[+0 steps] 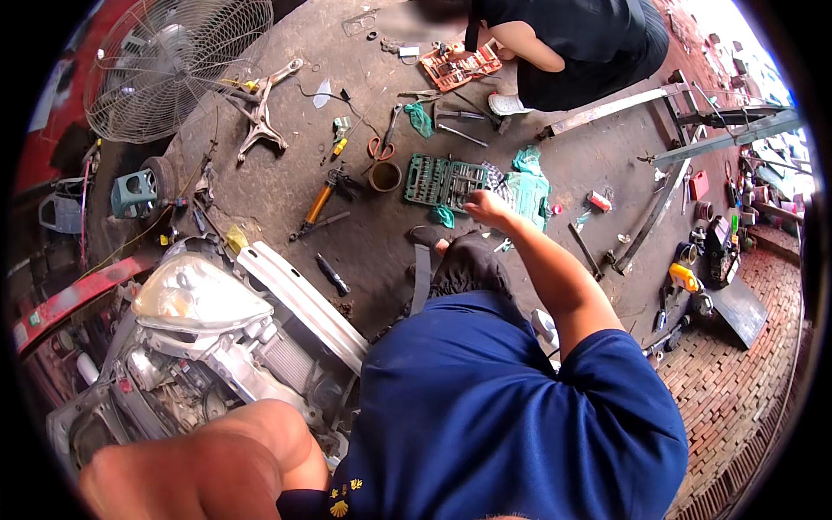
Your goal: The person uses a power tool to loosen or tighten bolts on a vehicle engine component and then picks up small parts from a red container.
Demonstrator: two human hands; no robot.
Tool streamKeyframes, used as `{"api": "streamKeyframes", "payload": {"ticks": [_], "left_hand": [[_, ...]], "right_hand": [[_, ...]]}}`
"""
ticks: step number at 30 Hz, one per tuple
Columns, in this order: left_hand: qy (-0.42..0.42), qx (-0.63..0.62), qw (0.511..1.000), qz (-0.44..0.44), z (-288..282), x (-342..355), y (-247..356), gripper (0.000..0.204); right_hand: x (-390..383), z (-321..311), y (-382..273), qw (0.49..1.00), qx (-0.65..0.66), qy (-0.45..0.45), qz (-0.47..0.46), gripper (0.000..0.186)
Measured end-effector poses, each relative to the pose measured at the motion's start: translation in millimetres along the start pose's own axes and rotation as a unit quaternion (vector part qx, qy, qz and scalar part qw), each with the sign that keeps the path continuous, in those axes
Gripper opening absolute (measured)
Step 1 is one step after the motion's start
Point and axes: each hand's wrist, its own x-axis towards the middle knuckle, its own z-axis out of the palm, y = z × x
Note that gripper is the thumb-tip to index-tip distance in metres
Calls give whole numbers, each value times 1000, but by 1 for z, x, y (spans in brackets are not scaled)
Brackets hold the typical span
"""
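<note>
My right hand (487,208) reaches over the front edge of an open green socket set case (425,179). Its fingers look curled together by the rows of sockets, and what they hold, if anything, is hidden. Beside it lie the case's green lid (527,196), a checkered cloth (497,178) and a green rag (444,216). My left hand (130,477) is at the lower left, large and near the camera, next to the exposed front of a car with a headlight (195,293). Its fingers cannot be made out.
Another person (572,52) crouches at the top over an orange tool case (459,67). A large fan (178,69) stands at the upper left. A yellow-orange cylindrical tool (319,204), a round brown container (385,178), orange-handled cutters (381,147) and metal bars (663,212) lie around the floor.
</note>
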Motion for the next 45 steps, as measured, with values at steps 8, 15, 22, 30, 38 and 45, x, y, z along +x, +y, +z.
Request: {"api": "streamKeyframes", "payload": {"ticks": [8,15,22,30,38,45], "left_hand": [[54,46,996,51,-1,-4,3,25],[37,58,995,-70,-6,-19,44,27],[36,65,997,-27,-20,-26,35,27],[6,37,999,-25,-24,-28,38,30],[154,203,964,81,-15,-56,20,38],[229,215,950,-8,-39,-162,40,27]], "right_hand": [[22,13,-109,986,43,-70,-144,39],[22,17,-65,980,-73,-131,-134,38],[10,-2,-15,976,-178,-127,-10,39],[6,-2,33,983,-100,-127,83,38],[-21,15,39,975,-166,-134,59,41],[-17,11,15,975,-160,-146,56,39]]}}
